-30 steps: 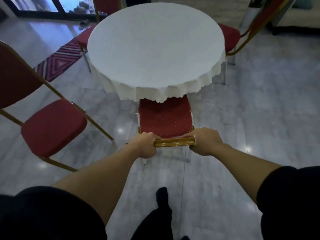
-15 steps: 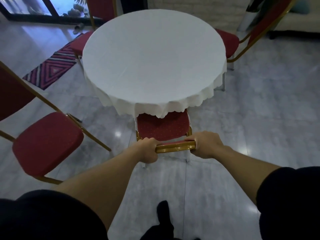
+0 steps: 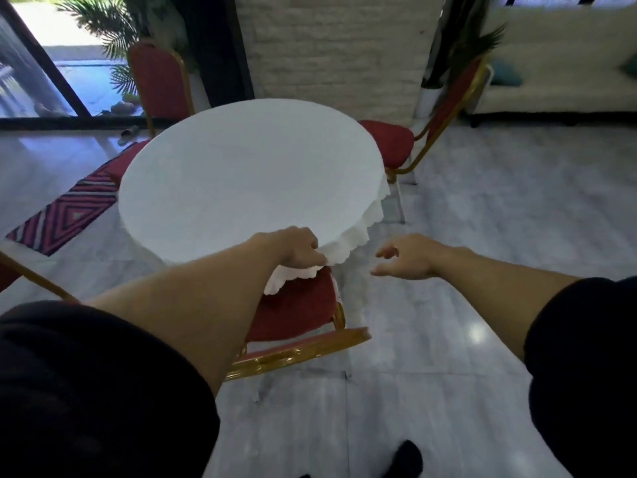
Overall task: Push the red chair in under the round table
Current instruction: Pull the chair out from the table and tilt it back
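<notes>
The red chair (image 3: 296,312) stands with the front of its seat beneath the round table (image 3: 248,181), which is covered by a white scalloped cloth. The chair's gold top rail (image 3: 300,353) shows below my left forearm, with no hand on it. My left hand (image 3: 289,250) rests at the table's near edge, its fingers pinched on the cloth's hem just above the seat. To the right of the table edge, my right hand (image 3: 406,257) hovers with its fingers apart and nothing in it.
Another red chair (image 3: 158,81) stands behind the table, one (image 3: 389,143) at its right, and part of one (image 3: 31,274) at the far left. A striped rug (image 3: 65,212) lies left, a cream sofa (image 3: 551,63) back right. The floor is glossy marble.
Both hands have let go of the chair's gold rail. The left hand rose to the tablecloth edge and the right opened in the air. The view tilted up.
</notes>
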